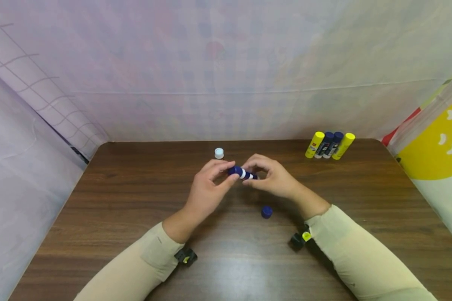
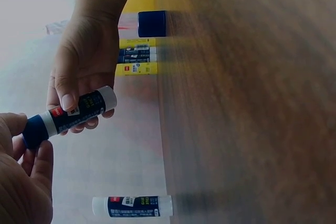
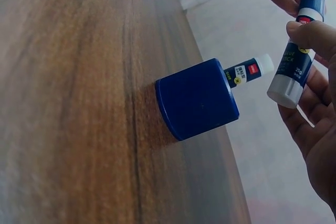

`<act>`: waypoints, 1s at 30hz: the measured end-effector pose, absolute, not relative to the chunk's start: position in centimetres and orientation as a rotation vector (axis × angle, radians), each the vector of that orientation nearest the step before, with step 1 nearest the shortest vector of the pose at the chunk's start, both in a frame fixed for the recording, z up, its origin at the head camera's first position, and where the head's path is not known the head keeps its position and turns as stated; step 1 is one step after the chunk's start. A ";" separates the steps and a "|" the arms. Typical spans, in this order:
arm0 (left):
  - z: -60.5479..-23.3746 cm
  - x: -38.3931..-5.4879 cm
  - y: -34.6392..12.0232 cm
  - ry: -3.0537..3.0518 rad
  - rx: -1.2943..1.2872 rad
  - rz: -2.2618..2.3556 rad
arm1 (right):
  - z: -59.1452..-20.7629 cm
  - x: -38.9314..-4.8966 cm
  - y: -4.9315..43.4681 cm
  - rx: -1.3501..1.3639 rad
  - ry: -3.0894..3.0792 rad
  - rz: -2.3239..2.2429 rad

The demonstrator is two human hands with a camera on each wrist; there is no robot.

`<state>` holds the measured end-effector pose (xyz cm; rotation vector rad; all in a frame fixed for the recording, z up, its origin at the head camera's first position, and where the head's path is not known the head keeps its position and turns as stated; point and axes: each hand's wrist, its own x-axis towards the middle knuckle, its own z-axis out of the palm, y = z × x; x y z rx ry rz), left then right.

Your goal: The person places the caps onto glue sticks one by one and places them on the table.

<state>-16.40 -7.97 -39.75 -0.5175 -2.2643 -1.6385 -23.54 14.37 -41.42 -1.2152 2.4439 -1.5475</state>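
Over the middle of the table my two hands hold one glue stick [image 2: 79,111] at a tilt. My left hand [image 1: 207,184] pinches its dark blue cap [image 2: 35,131] between thumb and fingers. The navy, labelled body is gripped by my right hand [image 1: 273,177], thumb on one side and fingers on the other; its white base shows past them in the right wrist view. A white band shows between cap and label. Behind the left hand a second glue stick [image 2: 134,206] stands upright with its white top uncovered. A loose blue cap [image 1: 266,212] rests on the table nearer me.
Several glue sticks stand in a row at the back right, with yellow ones [image 1: 314,144] at both ends and navy ones [image 1: 333,144] between. The brown wood-grain table [image 1: 135,200] ends at a pale patterned cloth [image 1: 196,83].
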 end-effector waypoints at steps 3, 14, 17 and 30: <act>-39.8 -16.4 -8.0 -2.269 -0.518 -1.636 | -41.4 -23.5 14.3 -1.227 2.449 -1.543; -40.0 -16.4 -7.9 -2.299 -0.506 -1.646 | -41.2 -23.3 14.2 -1.249 2.460 -1.531; -40.1 -16.4 -7.9 -2.305 -0.499 -1.652 | -41.3 -23.3 14.1 -1.244 2.465 -1.523; -39.9 -16.5 -8.0 -2.289 -0.506 -1.672 | -41.2 -23.1 13.8 -1.304 2.494 -1.566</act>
